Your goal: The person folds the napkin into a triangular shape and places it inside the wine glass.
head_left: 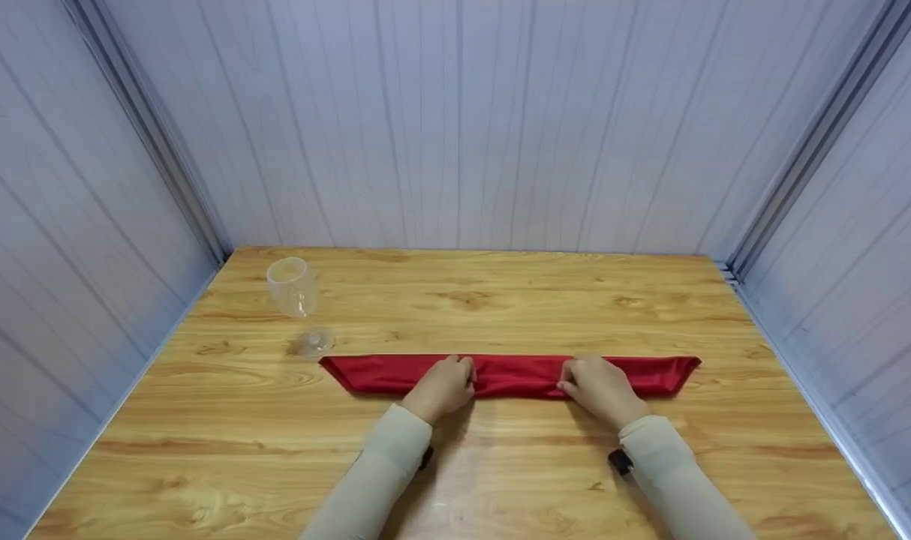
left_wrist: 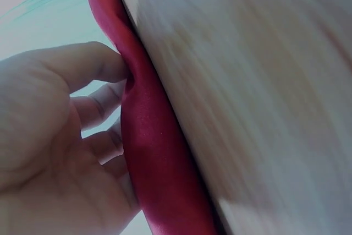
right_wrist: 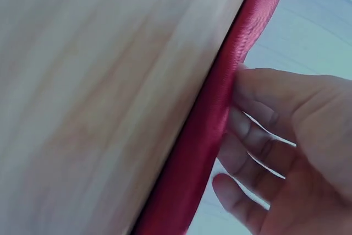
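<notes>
A shiny red cloth (head_left: 517, 376), folded into a long narrow strip with slanted ends, lies across the wooden table. My left hand (head_left: 445, 387) pinches its near side left of the middle. To the right of the middle, my right hand (head_left: 602, 388) pinches the same side. In the left wrist view the thumb and fingers of the left hand (left_wrist: 66, 119) press a dent into the cloth (left_wrist: 159, 152). The right wrist view has the right hand (right_wrist: 286, 136) with thumb and index finger at the cloth's edge (right_wrist: 206, 119), other fingers loosely bent behind.
A clear stemmed wine glass (head_left: 292, 289) stands upright at the back left, its foot close to the cloth's left end. Pale panel walls (head_left: 455, 127) enclose the wooden table (head_left: 500, 300) at the back and both sides.
</notes>
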`<state>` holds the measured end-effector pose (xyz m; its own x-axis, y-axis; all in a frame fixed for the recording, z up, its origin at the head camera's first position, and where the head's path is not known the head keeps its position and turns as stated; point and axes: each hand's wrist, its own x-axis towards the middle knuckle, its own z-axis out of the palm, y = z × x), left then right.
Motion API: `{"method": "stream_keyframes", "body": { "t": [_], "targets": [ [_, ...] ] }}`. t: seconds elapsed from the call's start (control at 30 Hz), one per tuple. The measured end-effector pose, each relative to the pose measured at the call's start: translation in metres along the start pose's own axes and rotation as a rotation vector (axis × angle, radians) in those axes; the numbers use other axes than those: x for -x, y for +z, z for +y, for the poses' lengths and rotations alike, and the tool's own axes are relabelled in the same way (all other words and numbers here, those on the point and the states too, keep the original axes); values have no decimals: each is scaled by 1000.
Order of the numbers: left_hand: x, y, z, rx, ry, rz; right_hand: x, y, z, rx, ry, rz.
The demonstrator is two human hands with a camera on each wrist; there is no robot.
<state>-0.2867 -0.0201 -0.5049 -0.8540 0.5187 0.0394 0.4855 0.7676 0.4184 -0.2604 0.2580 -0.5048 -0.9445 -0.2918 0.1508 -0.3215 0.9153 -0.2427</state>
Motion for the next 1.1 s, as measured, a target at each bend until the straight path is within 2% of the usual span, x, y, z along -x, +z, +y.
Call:
{"method": "stream_keyframes", "body": {
  "t": [0.17, 0.27, 0.47, 0.67, 0.9, 1.1],
  "targets": [
    [1, 1, 3, -86, 41, 99, 0, -2, -2, -28, 30, -29],
    [3, -1, 5, -119, 37, 106, 1, -3, -4, -15, 9, -35],
    [8, -6, 6, -150, 69, 93, 4, -4, -5, -22, -19, -53],
    [15, -8, 5, -103, 116, 33, 8, -6, -4, -53, -5, -102],
    [18, -8, 2, -49, 113, 19, 11, -10, -6, -67, -20, -136],
    [21, -8, -1, -47, 114, 22, 17, -9, -7, -73, -37, -126]
  ]
}}
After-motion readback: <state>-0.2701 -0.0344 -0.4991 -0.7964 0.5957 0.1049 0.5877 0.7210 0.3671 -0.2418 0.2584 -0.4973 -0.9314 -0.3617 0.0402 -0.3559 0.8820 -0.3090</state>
